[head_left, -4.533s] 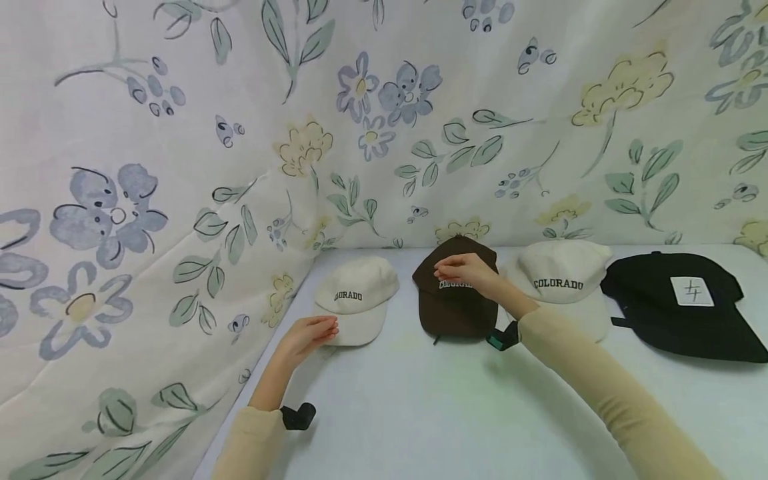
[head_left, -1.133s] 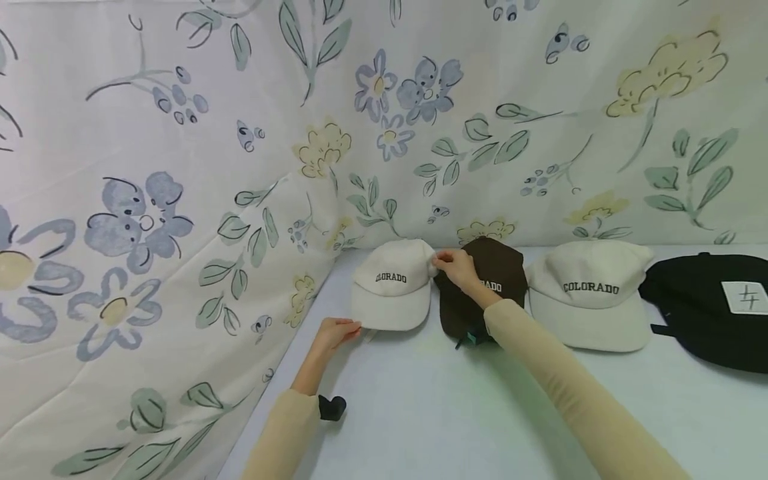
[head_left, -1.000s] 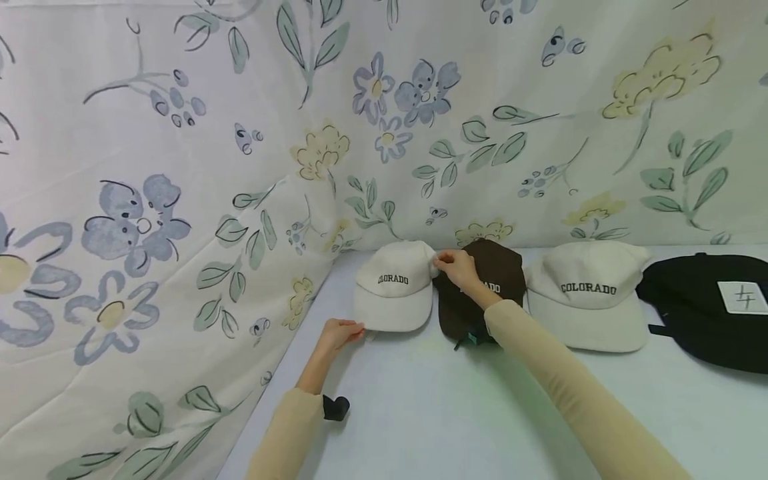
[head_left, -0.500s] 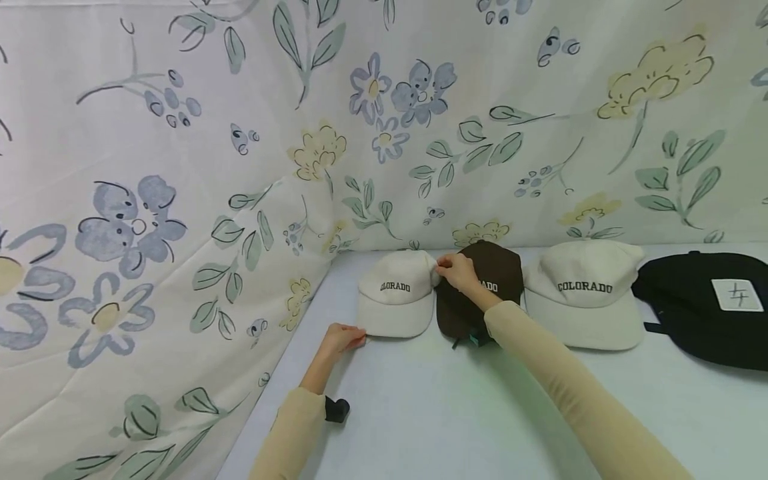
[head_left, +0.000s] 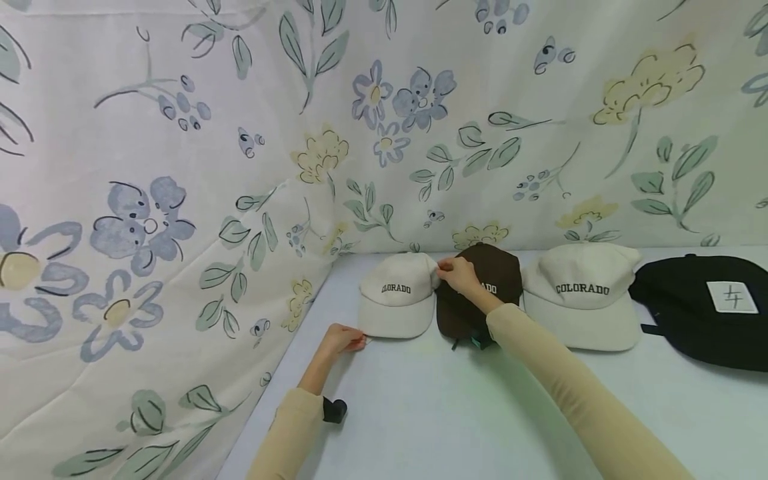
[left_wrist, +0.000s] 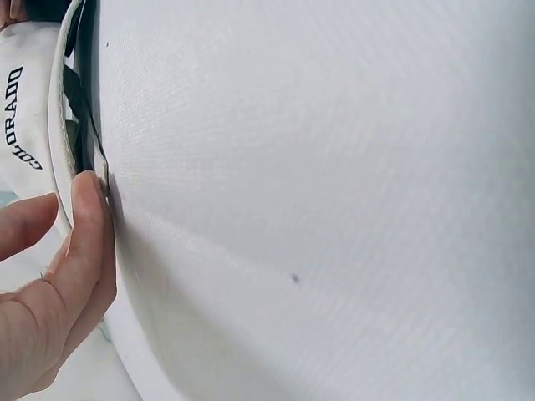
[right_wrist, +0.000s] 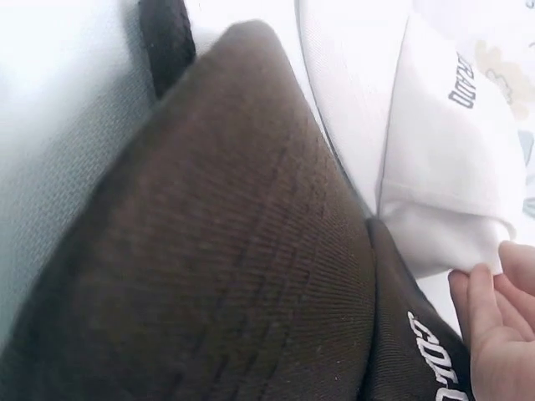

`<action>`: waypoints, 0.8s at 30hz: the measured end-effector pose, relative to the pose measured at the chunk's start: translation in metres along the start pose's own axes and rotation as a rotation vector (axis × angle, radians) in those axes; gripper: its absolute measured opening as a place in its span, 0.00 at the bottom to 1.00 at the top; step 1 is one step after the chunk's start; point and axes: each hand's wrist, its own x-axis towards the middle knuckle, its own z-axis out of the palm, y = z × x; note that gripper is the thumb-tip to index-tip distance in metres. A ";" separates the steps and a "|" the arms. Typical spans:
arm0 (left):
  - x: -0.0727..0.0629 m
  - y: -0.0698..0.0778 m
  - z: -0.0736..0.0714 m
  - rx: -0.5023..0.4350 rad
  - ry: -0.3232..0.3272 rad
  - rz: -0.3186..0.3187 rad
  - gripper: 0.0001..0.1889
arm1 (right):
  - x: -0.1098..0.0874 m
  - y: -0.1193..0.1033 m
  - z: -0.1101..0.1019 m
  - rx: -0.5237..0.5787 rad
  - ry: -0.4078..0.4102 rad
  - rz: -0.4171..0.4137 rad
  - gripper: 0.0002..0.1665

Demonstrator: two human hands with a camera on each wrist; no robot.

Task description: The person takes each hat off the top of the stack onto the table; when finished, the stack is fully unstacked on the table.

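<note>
On the left of the table lies a white baseball cap (head_left: 399, 297) lettered COLORADO, its brim toward me. My left hand (head_left: 342, 338) is at the brim's left corner; in the left wrist view its fingers (left_wrist: 90, 221) are fairly straight along the brim edge, the thumb apart from them. Dark strap pieces show under that brim. My right hand (head_left: 459, 272) pinches the cap's right side near the back, as the right wrist view also shows at the white fabric (right_wrist: 443, 238). Beneath my right hand and wrist, the brown cap (head_left: 498, 267) is partly covered.
Right of the brown cap sits another white COLORADO cap (head_left: 585, 293). Beyond it is a black cap (head_left: 678, 300) with a white label (head_left: 733, 297), cut off by the frame edge. A floral curtain (head_left: 384, 187) borders the white table (head_left: 420, 413) behind and left.
Both hands have come to the left white cap, which has shifted toward the brown one. Over the last second it has settled lower, and my left thumb and fingers now stand apart.
</note>
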 end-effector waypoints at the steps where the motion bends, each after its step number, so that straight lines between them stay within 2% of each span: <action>1: -0.029 0.028 0.015 0.034 0.028 -0.007 0.13 | 0.000 0.001 -0.001 0.003 0.001 0.005 0.16; 2: -0.060 0.056 0.027 0.046 0.023 0.018 0.11 | 0.000 0.002 -0.003 0.009 0.003 0.012 0.16; 4: -0.091 0.088 0.038 0.056 -0.015 0.073 0.09 | 0.000 0.003 -0.008 0.019 0.006 0.022 0.16; 5: -0.104 0.100 0.041 0.035 -0.053 0.128 0.08 | -0.001 0.003 -0.010 0.027 0.007 0.026 0.16; 6: -0.100 0.102 0.042 0.058 -0.036 0.126 0.09 | -0.001 0.003 -0.014 0.034 0.007 0.031 0.16; 7: -0.086 0.094 0.036 0.021 -0.090 0.172 0.09 | -0.003 0.003 -0.017 0.039 0.006 0.031 0.16; 8: -0.081 0.094 0.034 0.003 -0.119 0.185 0.11 | -0.004 0.004 -0.020 0.049 0.004 0.036 0.16; 9: -0.078 0.096 0.036 0.012 -0.101 0.164 0.12 | -0.006 0.004 -0.023 0.058 -0.001 0.037 0.16; 11: -0.105 0.126 0.053 0.038 -0.060 0.146 0.14 | -0.010 0.005 -0.029 0.078 -0.016 0.040 0.17; 12: -0.121 0.144 0.063 0.065 -0.025 0.113 0.15 | -0.012 0.006 -0.032 0.095 -0.028 0.044 0.17; 13: -0.133 0.157 0.069 0.062 -0.035 0.109 0.16 | -0.015 0.006 -0.035 0.112 -0.044 0.047 0.17; 14: -0.149 0.173 0.079 0.077 -0.013 0.080 0.17 | -0.018 0.006 -0.039 0.137 -0.065 0.049 0.18; 15: -0.159 0.183 0.085 0.078 -0.025 0.087 0.17 | -0.022 0.007 -0.043 0.159 -0.086 0.046 0.19; 17: -0.175 0.197 0.091 0.072 -0.051 0.102 0.17 | -0.028 0.004 -0.049 0.225 -0.140 0.036 0.20; 20: -0.189 0.210 0.101 0.068 -0.082 0.131 0.17 | -0.039 0.002 -0.060 0.330 -0.218 -0.003 0.21; 24: -0.195 0.217 0.113 0.090 -0.106 0.159 0.15 | -0.051 0.005 -0.073 0.437 -0.299 -0.048 0.21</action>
